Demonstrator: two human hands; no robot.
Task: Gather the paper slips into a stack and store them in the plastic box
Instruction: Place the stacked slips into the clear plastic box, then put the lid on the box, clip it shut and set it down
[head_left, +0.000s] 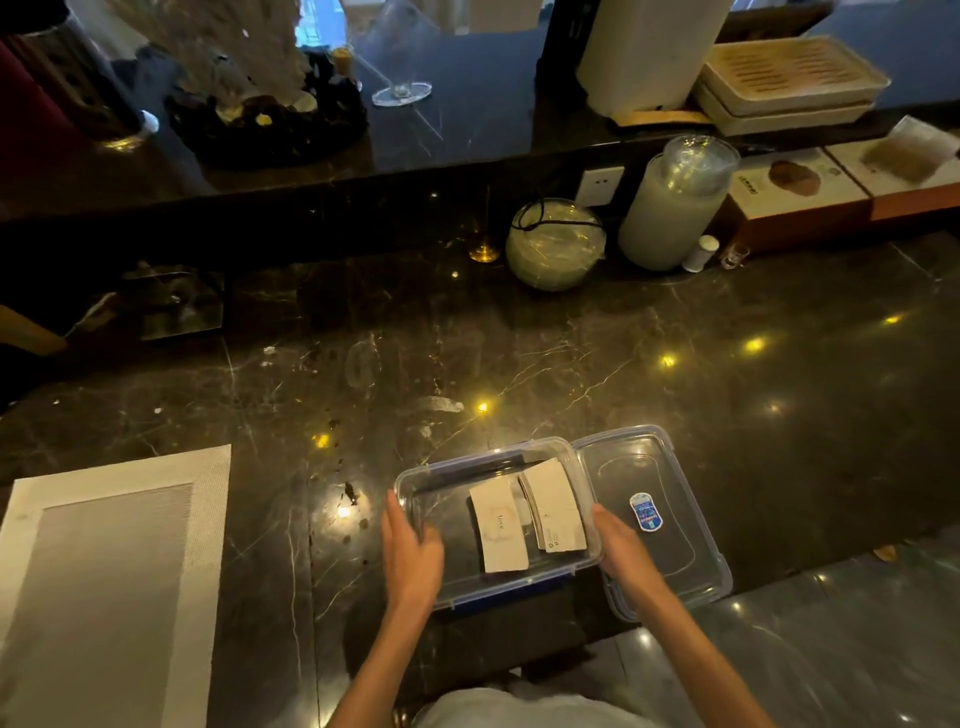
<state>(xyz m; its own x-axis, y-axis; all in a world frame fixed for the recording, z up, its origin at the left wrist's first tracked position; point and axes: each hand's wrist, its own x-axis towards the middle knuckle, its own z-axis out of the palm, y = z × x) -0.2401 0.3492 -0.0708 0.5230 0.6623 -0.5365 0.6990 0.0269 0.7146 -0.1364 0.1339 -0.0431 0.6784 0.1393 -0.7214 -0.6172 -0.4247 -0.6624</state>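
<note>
A clear plastic box (426, 480) with blue clips sits on the dark marble counter near its front edge. Inside it lie the paper slips: one slip (497, 525) printed "love" to the left and a stack of slips (553, 512) leaning beside it on the right. My left hand (411, 556) rests against the box's left wall, fingers over its rim. My right hand (621, 548) presses on the box's right wall. The box's clear lid (670, 525), with a blue sticker, lies flat just right of the box, partly under my right hand.
A woven white placemat (111, 571) lies at the front left. At the back stand a round glass bowl (555, 244), a frosted jug (670, 208), a small white bottle (700, 253) and cardboard boxes (810, 202). A raised ledge behind carries a wine glass (401, 78) and stacked trays (789, 83).
</note>
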